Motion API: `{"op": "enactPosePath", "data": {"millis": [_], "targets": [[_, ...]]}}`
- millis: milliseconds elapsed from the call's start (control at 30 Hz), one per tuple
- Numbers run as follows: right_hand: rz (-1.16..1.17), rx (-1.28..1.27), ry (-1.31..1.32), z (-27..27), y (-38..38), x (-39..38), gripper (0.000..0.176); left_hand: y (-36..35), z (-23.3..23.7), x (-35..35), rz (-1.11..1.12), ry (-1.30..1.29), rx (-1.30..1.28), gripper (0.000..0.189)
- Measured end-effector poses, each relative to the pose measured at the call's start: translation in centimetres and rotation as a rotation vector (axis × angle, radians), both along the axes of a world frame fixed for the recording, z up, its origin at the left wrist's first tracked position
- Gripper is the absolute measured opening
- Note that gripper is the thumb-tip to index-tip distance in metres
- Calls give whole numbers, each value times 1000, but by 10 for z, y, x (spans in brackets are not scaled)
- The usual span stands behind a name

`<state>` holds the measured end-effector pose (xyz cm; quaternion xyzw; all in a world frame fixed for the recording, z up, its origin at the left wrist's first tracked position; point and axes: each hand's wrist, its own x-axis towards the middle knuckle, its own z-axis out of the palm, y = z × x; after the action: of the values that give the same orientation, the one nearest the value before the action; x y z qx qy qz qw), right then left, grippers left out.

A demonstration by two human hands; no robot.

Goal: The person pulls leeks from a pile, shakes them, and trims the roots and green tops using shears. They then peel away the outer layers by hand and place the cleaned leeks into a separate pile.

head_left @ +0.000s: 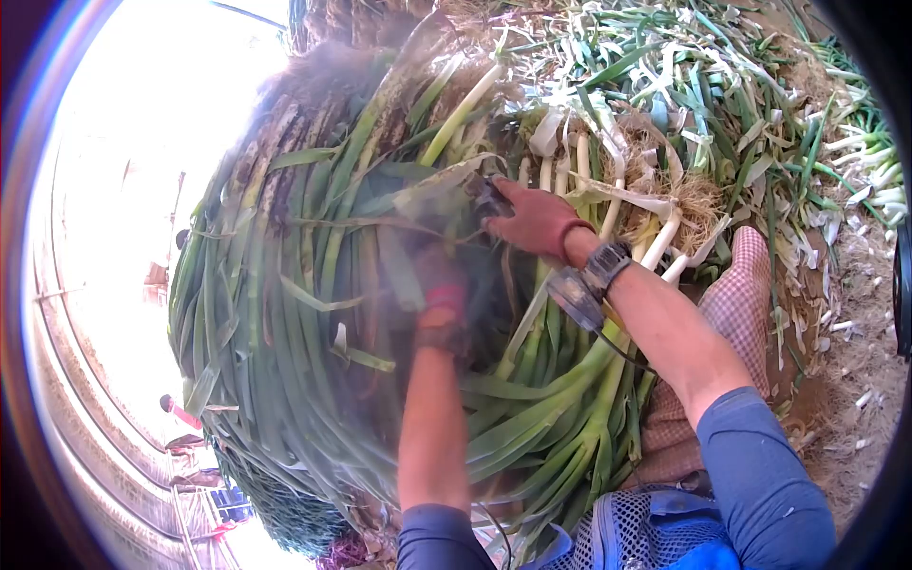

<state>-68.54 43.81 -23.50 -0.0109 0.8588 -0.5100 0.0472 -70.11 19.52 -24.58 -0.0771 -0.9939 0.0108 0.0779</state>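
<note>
Dirt ground [860,380] strewn with trimmings [665,57]. Heaped leeks [285,285]; gloved right hand [537,220], fingers curled around leaves [427,195], apparently steadying them. Left hand [439,304] blurred, finger state indeterminable.

Single view, from the camera worn on your head. It faces forward and steeply down, close over the heap of leeks [313,285] that fills the centre. Your forearms enter from 6 o'clock, and your left hand [439,299] and right hand [537,220] lie near mid-frame. The fisheye lens curves the margins, with bare ground [855,380] at 3 o'clock.
</note>
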Motion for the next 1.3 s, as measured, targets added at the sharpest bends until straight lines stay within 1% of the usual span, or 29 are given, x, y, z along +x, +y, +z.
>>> {"op": "enactPosePath", "data": {"millis": [33,67,100,133,167,233,267,333,367,400,433,467,500,533,567,633,700,767,833,867,900,967,1000,1133,1300], "targets": [[2,-2,-2,10,3,9,82,5,8,2,36,-42,-14,37],[45,-14,-81,19,9,24,82,9,15,6,37,-42,-14,37],[88,-25,-161,25,11,40,82,12,22,12,45,-60,34,31],[85,-56,-114,21,9,57,82,10,22,17,51,-79,83,26],[82,-54,-117,17,12,75,82,8,23,21,48,-82,85,26],[192,-99,-197,29,18,113,82,-4,18,30,150,-320,617,25],[191,-97,-196,25,17,129,82,-7,17,37,149,-320,619,25],[204,-50,-66,23,15,153,81,0,26,53,295,-314,649,33],[202,-48,-64,24,16,155,81,3,32,61,293,-312,652,33],[193,-35,-126,31,17,154,81,24,60,75,330,-392,616,32],[185,-23,-187,37,17,150,81,35,75,86,367,-470,578,32],[158,-9,-193,39,17,142,80,28,62,89,368,-466,579,32],[161,-10,-191,36,17,134,80,11,36,90,292,-511,566,34],[136,19,-166,29,16,124,83,2,21,95,216,-556,553,36],[112,47,-141,26,16,118,87,3,22,106,220,-554,553,36],[95,43,-187,32,21,110,85,9,22,125,94,-446,401,36],[50,36,-284,37,23,108,81,12,22,129,88,-440,388,36],[32,68,-234,28,26,122,81,14,24,129,81,-436,369,36],[67,57,-250,35,34,145,82,21,34,131,101,-449,363,37],[83,94,-281,39,39,155,84,25,38,131,123,-461,355,37],[76,96,-285,35,43,162,84,24,33,130,116,-466,357,37],[143,87,-260,24,50,174,85,23,23,127,164,-417,319,37],[143,109,-218,25,50,175,84,26,28,128,161,-419,320,37],[185,115,-304,35,52,150,82,32,41,131,193,-459,365,36],[101,106,-307,14,44,106,80,27,30,127,213,-457,345,39]]}}
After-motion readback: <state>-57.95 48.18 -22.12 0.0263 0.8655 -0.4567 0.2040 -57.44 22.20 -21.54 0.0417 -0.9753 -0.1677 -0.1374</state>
